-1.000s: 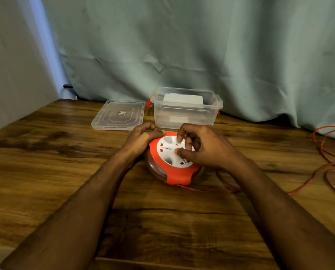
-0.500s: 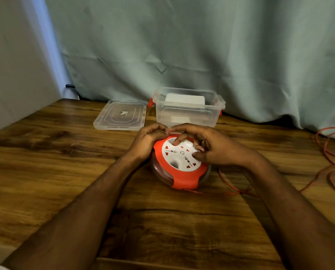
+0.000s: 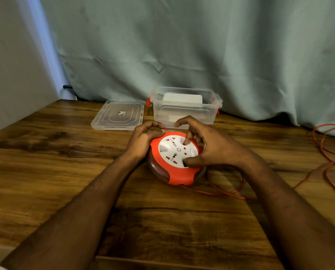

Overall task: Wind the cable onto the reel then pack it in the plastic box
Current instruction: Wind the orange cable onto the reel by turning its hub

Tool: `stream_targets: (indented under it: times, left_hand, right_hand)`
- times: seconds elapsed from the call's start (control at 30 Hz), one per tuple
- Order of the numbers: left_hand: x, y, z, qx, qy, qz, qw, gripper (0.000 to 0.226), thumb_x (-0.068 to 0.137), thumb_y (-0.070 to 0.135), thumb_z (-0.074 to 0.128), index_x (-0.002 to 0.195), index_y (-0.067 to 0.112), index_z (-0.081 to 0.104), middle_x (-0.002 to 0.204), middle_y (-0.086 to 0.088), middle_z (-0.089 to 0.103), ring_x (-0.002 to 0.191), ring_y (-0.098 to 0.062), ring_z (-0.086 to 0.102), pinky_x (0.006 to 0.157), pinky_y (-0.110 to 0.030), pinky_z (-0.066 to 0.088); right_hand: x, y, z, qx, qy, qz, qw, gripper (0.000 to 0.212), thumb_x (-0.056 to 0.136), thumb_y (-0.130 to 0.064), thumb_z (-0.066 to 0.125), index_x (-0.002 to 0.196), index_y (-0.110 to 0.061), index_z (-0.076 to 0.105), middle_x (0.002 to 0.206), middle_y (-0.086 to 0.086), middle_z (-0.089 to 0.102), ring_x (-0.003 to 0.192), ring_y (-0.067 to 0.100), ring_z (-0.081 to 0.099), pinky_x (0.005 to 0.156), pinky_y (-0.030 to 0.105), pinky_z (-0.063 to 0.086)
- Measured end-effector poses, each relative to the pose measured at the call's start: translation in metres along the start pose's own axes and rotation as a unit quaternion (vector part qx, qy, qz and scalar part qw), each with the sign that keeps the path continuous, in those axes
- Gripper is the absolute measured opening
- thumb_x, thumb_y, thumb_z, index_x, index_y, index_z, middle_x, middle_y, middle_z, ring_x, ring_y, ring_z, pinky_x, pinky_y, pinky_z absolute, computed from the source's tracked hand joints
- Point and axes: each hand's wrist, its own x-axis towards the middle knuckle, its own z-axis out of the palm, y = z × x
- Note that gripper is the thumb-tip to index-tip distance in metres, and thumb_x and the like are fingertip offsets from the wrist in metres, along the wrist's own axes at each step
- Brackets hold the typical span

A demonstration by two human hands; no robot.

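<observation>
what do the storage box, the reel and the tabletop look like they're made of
Storage box: clear, slightly frosted plastic, apparently; the white item inside shows through its walls.
Reel: likely moulded plastic, smooth orange rim and white socket face with a slight sheen.
Tabletop: wood or wood-look laminate; dark grain with a faint sheen. Which one cannot be told.

Both forearms reaching forward, left grip (image 3: 143, 139) curled (thumb uppermost), right grip (image 3: 207, 147) arched, fingertips (image 3: 186, 142) pressing down

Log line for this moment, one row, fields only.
phase: winding | left hand: grips reel rim | right hand: fingers in white dial | cable: mostly loose on table | plastic box: open | lid: beside box
</observation>
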Motion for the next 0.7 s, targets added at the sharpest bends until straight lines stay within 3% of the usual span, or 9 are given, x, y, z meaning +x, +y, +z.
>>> stream_targets:
  times: [0.1,0.27,0.47,0.7]
  left_hand:
    - [0.001,-0.002,0.001,-0.005,0.009,0.005,1.000,0.014,0.089,0.000,0.061,0.092,0.011,0.069,0.079,-0.003,0.071,0.069,-0.018,0.068,0.062,-0.028,0.052]
    - [0.001,-0.003,0.000,-0.003,0.008,0.005,1.000,0.014,0.091,0.002,0.060,0.090,0.012,0.069,0.083,-0.005,0.071,0.070,-0.019,0.068,0.062,-0.029,0.054]
    - [0.003,-0.003,0.001,-0.022,0.028,0.003,0.999,0.014,0.090,-0.001,0.059,0.090,0.010,0.067,0.084,-0.007,0.069,0.074,-0.021,0.067,0.063,-0.029,0.053]
    - [0.004,-0.003,0.002,-0.013,0.036,0.021,0.999,0.013,0.090,0.002,0.060,0.092,0.014,0.066,0.087,-0.008,0.070,0.077,-0.023,0.069,0.064,-0.031,0.055]
  right_hand:
    - [0.000,-0.001,0.003,-0.039,0.025,0.020,0.999,0.065,0.062,-0.052,0.093,0.115,-0.042,0.058,0.089,-0.015,0.070,0.076,-0.001,0.062,0.064,0.032,0.050]
    - [0.004,-0.009,0.013,-0.105,0.052,0.041,0.992,0.047,0.067,-0.067,0.085,0.086,-0.030,0.063,0.075,-0.013,0.066,0.073,0.006,0.060,0.066,0.032,0.049]
    - [0.008,-0.014,0.024,-0.115,0.102,0.068,0.986,0.057,0.071,-0.073,0.078,0.066,-0.020,0.059,0.060,-0.009,0.054,0.062,0.006,0.049,0.061,0.030,0.033]
    - [0.011,-0.020,0.030,-0.091,0.133,0.108,0.981,0.066,0.070,-0.076,0.078,0.055,-0.016,0.054,0.058,-0.007,0.050,0.071,0.017,0.055,0.066,0.032,0.039]
